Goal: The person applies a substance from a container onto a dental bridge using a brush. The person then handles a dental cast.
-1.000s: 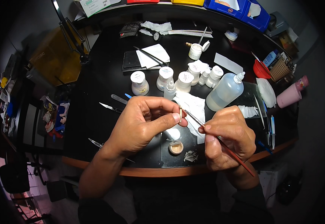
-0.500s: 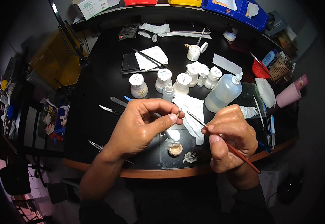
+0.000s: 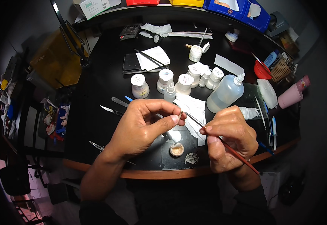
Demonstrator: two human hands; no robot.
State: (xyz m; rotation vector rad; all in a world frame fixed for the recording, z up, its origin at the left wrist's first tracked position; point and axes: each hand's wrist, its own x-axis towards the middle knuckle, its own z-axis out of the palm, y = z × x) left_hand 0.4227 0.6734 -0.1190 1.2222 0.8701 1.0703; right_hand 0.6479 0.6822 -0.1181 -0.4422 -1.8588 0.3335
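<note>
My left hand [image 3: 142,125] pinches a small whitish, tooth-like piece [image 3: 181,112] between thumb and fingertips, above the desk. Most of the piece is covered by the fingers, and its exact kind is too small to tell. In my right hand [image 3: 231,137] is a thin paintbrush [image 3: 241,159] with a reddish-brown handle, gripped like a pen. Its dark tip points left and appears to touch the piece. Below the hands stands a small open jar [image 3: 176,150] of beige material, beside a crumpled grey-white scrap [image 3: 191,158]. A white tissue [image 3: 190,108] lies just behind the brush.
Several white-capped jars [image 3: 139,86] and a large translucent squeeze bottle [image 3: 225,93] stand beyond my hands. A knife [image 3: 111,110] lies left of my left hand. Further back are a notepad [image 3: 154,58] and an open white jar [image 3: 195,53]. A red bowl [image 3: 261,70] stands at right.
My right hand has shifted slightly left, bringing the brush tip from a small gap away up to the piece. My left hand has hardly moved.
</note>
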